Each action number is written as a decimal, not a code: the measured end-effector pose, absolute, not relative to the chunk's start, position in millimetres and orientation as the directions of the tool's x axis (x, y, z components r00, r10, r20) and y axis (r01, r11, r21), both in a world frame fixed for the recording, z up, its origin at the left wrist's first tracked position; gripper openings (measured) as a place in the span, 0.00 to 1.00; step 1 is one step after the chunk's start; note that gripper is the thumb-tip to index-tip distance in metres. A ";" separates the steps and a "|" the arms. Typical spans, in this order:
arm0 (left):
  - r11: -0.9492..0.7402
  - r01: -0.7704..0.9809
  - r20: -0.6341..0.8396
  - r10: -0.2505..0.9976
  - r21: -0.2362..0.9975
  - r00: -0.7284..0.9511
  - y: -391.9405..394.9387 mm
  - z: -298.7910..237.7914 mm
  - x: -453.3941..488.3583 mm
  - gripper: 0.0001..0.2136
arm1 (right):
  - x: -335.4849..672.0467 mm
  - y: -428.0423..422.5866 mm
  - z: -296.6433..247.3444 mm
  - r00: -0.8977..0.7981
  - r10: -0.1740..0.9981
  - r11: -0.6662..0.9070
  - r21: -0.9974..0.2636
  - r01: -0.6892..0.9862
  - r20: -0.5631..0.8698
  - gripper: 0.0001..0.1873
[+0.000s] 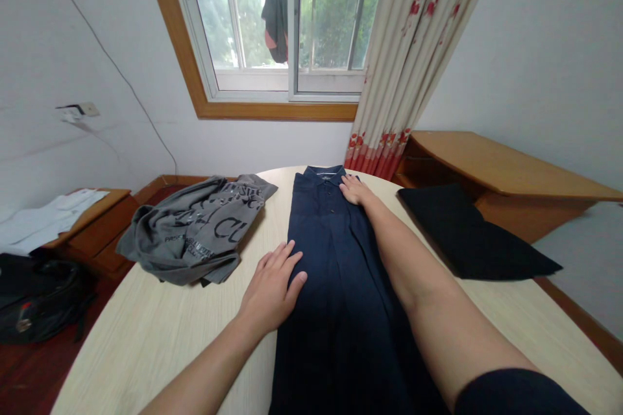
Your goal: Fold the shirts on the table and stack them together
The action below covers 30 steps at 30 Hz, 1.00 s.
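Daylight from a window (293, 32) falls on a round, pale bench (170, 331). Down its middle lies a navy shirt (331, 285), front up, collar (325, 175) toward the window, near end running out of view. The right hand (354, 189) lies flat on the shirt beside the collar; the left hand (273, 286) has its fingertips at the left edge, lower down. Neither grip is closed on anything: fingers are extended, merely laid on the cloth. Smoothing seems to be the step in hand. Light, flat palms, drawn outward from the buttons (332, 211), should ease the lengthwise creases (pinching would likely pucker them), while the right hand steadies the top. Left of the shirt sits a rumpled grey top (204, 227) with dark lettering; to the right, folded black cloth (467, 240). Both lie apart from the shirt.
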State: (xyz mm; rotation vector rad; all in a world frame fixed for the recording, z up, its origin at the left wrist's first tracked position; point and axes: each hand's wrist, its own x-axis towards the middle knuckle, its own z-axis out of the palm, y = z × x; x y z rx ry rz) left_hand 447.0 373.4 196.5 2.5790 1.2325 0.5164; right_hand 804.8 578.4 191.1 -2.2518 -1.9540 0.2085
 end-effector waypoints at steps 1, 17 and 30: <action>-0.615 0.705 0.203 0.786 0.355 0.584 373.7 197.0 447.3 0.22 | 806.1 581.0 190.8 0.140 0.990 -0.138 -0.213 0.967 -0.003 0.34; -0.629 0.680 0.211 0.773 0.377 0.599 377.4 201.1 445.4 0.20 | 780.1 534.5 201.7 0.126 0.991 -0.133 -0.176 0.975 -0.048 0.33; -0.658 0.644 0.259 0.750 0.390 0.609 377.7 201.6 441.5 0.23 | 736.1 384.3 208.6 0.079 0.997 -0.078 -0.232 0.970 -0.005 0.35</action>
